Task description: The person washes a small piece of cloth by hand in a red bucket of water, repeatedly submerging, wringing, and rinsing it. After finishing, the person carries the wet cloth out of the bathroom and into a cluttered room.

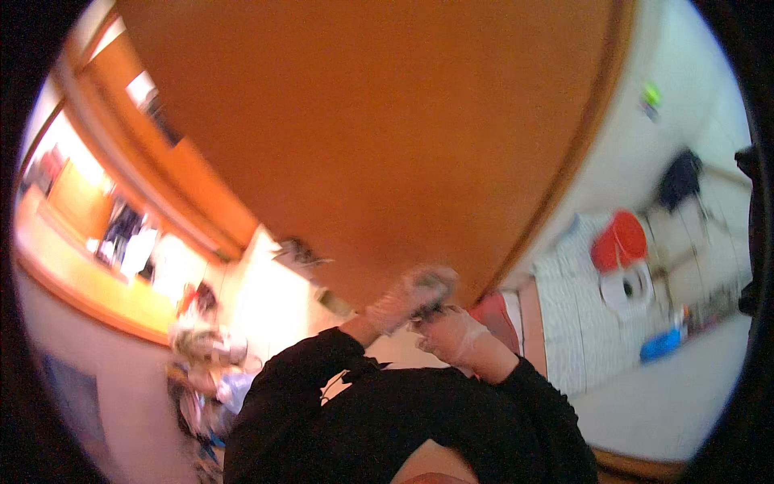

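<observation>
My left hand point(414, 296) and my right hand point(456, 336) are close together in front of my chest, both in thin translucent gloves. Their fingers are curled and blurred by motion. A small dark patch shows between them; whether it is a held thing or shadow is unclear. Just beyond the hands rises a large orange-brown wooden door point(387, 133), filling the upper middle of the view. Whether either hand touches it cannot be made out.
At right, past the door's edge, a tiled bathroom holds a red bucket point(623, 239), a white toilet point(614, 290), a blue object point(660, 346) and a dark cloth-like item point(680, 178). Leftward, a pile of mixed belongings point(211, 369) lies near a wooden doorway point(181, 193).
</observation>
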`<state>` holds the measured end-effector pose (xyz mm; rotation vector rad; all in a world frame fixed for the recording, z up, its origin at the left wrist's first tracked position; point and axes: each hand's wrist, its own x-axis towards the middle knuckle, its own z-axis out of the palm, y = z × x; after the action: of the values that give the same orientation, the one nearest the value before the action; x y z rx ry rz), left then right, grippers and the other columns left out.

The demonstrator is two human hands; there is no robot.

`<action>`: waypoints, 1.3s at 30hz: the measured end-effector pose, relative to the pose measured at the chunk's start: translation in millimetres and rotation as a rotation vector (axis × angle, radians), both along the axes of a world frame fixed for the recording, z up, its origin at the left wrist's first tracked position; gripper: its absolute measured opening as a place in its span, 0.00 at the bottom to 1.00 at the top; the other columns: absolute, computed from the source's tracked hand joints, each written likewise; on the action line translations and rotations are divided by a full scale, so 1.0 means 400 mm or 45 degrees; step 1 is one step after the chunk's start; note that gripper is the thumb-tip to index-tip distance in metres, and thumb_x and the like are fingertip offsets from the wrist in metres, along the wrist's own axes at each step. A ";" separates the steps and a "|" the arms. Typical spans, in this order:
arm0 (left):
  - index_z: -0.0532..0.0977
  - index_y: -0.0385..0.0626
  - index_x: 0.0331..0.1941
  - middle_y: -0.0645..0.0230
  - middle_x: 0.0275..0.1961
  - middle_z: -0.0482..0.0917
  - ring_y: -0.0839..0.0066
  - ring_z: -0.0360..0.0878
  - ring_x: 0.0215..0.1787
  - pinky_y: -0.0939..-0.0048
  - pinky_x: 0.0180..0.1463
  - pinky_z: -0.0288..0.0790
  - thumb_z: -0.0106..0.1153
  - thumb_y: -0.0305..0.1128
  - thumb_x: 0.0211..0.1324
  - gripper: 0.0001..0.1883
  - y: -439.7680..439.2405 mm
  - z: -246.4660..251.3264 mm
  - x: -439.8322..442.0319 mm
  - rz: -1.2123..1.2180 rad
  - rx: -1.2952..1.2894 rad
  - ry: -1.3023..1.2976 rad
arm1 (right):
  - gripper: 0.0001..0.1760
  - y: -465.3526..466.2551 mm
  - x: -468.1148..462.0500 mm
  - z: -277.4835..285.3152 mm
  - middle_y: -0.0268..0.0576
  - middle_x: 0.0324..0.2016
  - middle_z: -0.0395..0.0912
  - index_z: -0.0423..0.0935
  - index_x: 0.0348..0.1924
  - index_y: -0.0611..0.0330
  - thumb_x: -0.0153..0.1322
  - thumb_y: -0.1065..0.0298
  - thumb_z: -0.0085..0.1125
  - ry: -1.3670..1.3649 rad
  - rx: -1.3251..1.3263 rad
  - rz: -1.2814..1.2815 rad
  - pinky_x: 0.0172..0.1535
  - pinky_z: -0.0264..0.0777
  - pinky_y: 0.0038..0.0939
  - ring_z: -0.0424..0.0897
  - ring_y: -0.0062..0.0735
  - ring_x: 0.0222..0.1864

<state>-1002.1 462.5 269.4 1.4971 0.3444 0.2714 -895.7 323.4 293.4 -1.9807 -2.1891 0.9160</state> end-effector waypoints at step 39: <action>0.78 0.45 0.49 0.59 0.43 0.83 0.61 0.85 0.44 0.62 0.49 0.79 0.69 0.24 0.53 0.19 0.268 0.067 -0.880 1.399 1.049 0.050 | 0.41 0.734 -0.812 -0.239 0.44 0.69 0.63 0.52 0.76 0.57 0.75 0.60 0.59 1.956 -1.097 0.876 0.70 0.64 0.38 0.66 0.37 0.69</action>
<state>-1354.0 569.8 296.3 1.9710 1.1813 1.3825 -1220.5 617.1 197.8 0.0563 -1.3661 2.4735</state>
